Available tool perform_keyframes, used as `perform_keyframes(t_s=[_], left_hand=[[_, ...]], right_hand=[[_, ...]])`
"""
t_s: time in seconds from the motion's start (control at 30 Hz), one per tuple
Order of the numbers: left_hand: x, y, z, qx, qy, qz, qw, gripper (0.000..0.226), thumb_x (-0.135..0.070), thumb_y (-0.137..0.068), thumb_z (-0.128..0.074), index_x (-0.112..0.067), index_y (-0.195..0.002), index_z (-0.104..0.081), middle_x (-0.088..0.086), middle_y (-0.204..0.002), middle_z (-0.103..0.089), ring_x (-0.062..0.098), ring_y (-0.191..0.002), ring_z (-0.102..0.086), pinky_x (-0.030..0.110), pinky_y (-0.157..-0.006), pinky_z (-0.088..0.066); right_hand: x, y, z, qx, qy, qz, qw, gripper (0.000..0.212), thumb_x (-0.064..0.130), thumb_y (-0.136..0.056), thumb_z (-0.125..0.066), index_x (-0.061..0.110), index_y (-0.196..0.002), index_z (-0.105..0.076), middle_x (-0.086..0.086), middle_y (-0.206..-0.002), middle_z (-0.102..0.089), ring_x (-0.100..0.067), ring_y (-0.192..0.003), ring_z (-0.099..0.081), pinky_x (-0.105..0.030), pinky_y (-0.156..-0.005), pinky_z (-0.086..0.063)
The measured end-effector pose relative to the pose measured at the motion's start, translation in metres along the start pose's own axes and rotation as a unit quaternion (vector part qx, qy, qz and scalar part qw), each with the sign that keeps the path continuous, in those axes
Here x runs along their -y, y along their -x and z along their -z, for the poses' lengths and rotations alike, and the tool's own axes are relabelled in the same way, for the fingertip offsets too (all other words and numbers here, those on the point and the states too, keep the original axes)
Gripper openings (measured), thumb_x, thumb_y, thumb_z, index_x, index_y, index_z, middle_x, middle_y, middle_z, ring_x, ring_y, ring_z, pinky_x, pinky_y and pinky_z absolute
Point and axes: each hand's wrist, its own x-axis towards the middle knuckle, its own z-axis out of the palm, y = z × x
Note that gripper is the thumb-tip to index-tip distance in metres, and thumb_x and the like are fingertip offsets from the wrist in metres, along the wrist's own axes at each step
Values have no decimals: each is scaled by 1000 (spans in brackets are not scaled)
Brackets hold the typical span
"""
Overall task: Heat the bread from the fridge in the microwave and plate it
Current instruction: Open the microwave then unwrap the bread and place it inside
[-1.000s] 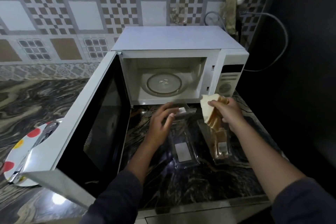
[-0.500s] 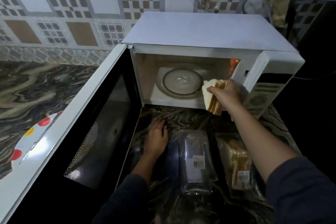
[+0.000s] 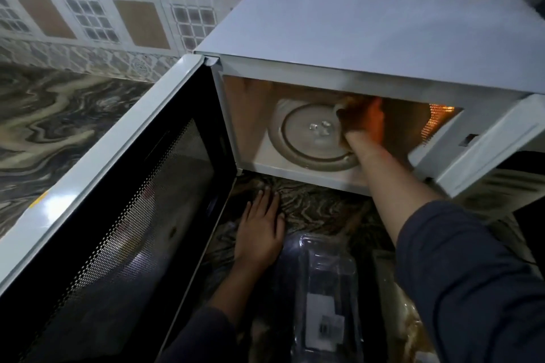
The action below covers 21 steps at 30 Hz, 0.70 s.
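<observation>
The white microwave (image 3: 368,35) stands open, its door (image 3: 118,215) swung out to the left. My right hand (image 3: 361,123) is inside the lit cavity, above the right side of the glass turntable (image 3: 309,138), closed on the bread slices (image 3: 343,106), which are blurred and mostly hidden by the fingers. My left hand (image 3: 261,230) lies flat, fingers apart, on the marble counter in front of the microwave, holding nothing. A clear plastic bread container (image 3: 327,289) sits open just right of that hand.
More packaged bread (image 3: 404,312) lies at the lower right, partly behind my right sleeve. The dark marble counter (image 3: 53,126) runs left to the tiled wall (image 3: 118,3). The open door blocks the space to my left.
My right hand has carried the bread from the microwave's opening into the cavity, over the turntable. My left hand stays flat on the counter. The camera has moved closer.
</observation>
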Motion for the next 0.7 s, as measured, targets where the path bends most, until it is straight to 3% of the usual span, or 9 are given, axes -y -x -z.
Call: perform_keyframes(t_s=[0.13, 0.27, 0.37, 0.5, 0.6, 0.7], left_hand=[[1, 0, 0, -5, 8, 5, 1000, 67, -45, -85, -14, -19, -143, -34, 2, -154, -27, 14, -144, -19, 25, -114, -1], [1, 1, -1, -10, 10, 9, 1000, 63, -43, -87, -20, -18, -141, -38, 3, -152, -32, 15, -143, -24, 26, -115, -3], [0, 0, -1, -12, 9, 9, 1000, 64, -45, -86, -19, -19, -141, -38, 2, -152, -31, 14, -143, -23, 25, -115, -3], [-1, 1, -1, -16, 11, 10, 1000, 66, -47, -85, -16, -19, -142, -37, 1, -153, -29, 14, -144, -21, 24, -114, -3], [-1, 1, -1, -14, 13, 9, 1000, 66, -47, -86, -16, -20, -144, -34, 1, -154, -27, 14, -144, -21, 23, -114, -3], [-2, 1, 3, 2, 35, 14, 999, 61, -40, -89, -25, -19, -146, -28, 1, -154, -26, 14, -144, -20, 23, -114, -3]], right_hand=[[-2, -12, -10, -17, 110, 79, 991, 38, 26, -92, -52, 6, -124, -51, -20, -128, -54, -35, -120, -49, -36, -99, -38], [-9, -20, -16, 1, 165, 70, 984, 56, 31, -93, -50, 6, -141, -34, -20, -142, -40, -36, -128, -41, -40, -103, -35], [-11, -24, -15, 18, 135, 49, 990, 68, 36, -90, -55, 7, -145, -27, -18, -142, -41, -34, -129, -41, -38, -103, -36], [-13, -18, -6, 52, 132, 97, 985, 53, 29, -88, -60, 5, -131, -42, -19, -137, -44, -31, -127, -42, -29, -98, -34], [-22, -2, 0, 87, 84, 81, 989, 62, 30, -87, -63, 4, -138, -37, -19, -141, -40, -29, -127, -42, -28, -98, -33], [-29, 28, 12, 116, 27, 32, 992, 50, 20, -90, -59, 3, -134, -43, -16, -126, -51, -27, -107, -54, -24, -82, -39]])
